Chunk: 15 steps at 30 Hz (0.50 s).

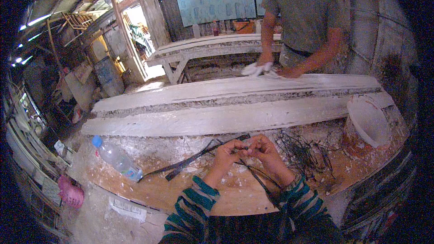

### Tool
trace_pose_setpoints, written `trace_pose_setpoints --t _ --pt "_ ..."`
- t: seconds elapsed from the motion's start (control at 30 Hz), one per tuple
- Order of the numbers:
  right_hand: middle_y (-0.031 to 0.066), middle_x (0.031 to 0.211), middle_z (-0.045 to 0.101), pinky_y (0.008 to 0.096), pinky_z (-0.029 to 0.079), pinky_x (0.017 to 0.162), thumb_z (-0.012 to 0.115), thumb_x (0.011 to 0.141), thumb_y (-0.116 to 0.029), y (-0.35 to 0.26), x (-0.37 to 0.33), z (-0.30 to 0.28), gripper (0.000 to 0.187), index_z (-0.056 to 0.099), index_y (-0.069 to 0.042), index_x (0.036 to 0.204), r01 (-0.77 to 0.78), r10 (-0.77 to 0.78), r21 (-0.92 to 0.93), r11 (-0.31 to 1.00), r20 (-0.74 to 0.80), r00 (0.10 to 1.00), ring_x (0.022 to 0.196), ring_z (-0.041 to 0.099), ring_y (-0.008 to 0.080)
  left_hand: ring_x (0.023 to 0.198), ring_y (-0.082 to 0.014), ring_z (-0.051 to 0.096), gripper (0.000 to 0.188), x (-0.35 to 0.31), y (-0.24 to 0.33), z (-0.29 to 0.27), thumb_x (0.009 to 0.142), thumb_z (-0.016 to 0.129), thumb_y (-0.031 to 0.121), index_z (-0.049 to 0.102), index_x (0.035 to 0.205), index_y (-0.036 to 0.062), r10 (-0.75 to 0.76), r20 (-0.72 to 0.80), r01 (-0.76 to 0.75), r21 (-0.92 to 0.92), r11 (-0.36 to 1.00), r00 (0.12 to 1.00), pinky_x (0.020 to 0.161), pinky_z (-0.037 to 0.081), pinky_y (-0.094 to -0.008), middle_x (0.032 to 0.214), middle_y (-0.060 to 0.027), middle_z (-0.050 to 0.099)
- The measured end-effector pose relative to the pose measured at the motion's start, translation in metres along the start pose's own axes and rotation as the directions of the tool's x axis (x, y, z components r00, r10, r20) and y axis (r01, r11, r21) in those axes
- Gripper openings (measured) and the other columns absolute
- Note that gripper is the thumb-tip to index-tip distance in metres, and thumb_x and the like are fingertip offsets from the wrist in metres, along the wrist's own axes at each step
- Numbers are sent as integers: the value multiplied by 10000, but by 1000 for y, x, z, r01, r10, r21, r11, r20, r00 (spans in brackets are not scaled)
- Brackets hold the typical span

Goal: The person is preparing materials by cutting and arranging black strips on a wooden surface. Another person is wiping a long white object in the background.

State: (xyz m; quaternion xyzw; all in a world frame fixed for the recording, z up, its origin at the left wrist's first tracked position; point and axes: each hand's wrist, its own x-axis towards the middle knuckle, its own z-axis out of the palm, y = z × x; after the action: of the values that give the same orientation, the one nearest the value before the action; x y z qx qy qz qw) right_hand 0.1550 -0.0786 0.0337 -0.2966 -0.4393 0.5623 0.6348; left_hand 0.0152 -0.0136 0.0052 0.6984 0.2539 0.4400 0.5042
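Note:
My left hand (227, 152) and my right hand (266, 150) meet just above a plaster-spattered wooden table (158, 185). Both pinch a thin black strand (244, 146) between thumbs and fingertips. More of that dark strand trails down toward my right sleeve. Long black strips (187, 163) lie on the table to the left of my hands. A heap of loose black fibres (304, 150) sits to the right of my right hand. My forearms wear green striped sleeves.
A clear plastic bottle with a blue cap (116, 157) lies at the table's left. A white plaster-caked bucket (368, 122) stands at the right. A long white moulded plaster piece (235, 104) runs across behind. Beyond it a person (300, 22) presses a cloth onto it.

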Motion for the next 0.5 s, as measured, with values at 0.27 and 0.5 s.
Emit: trace_pose_setpoints --t 0.27,0.5 --pt "36 872 567 251 423 734 596 781 -82 5 3 -9 85 537 -54 835 7 15 -188 982 117 993 799 517 132 686 -83 531 126 -2 -1 -6 781 604 120 594 849 14 -153 136 180 -217 959 979 641 429 -211 755 -10 590" --pt "-15 707 497 210 394 611 559 781 -42 8 1 -1 75 498 -75 812 -10 1 -231 973 -38 999 664 470 70 594 -91 510 63 1 -6 -7 796 549 69 581 803 14 -75 -69 67 -122 990 995 560 420 -215 705 -10 561"
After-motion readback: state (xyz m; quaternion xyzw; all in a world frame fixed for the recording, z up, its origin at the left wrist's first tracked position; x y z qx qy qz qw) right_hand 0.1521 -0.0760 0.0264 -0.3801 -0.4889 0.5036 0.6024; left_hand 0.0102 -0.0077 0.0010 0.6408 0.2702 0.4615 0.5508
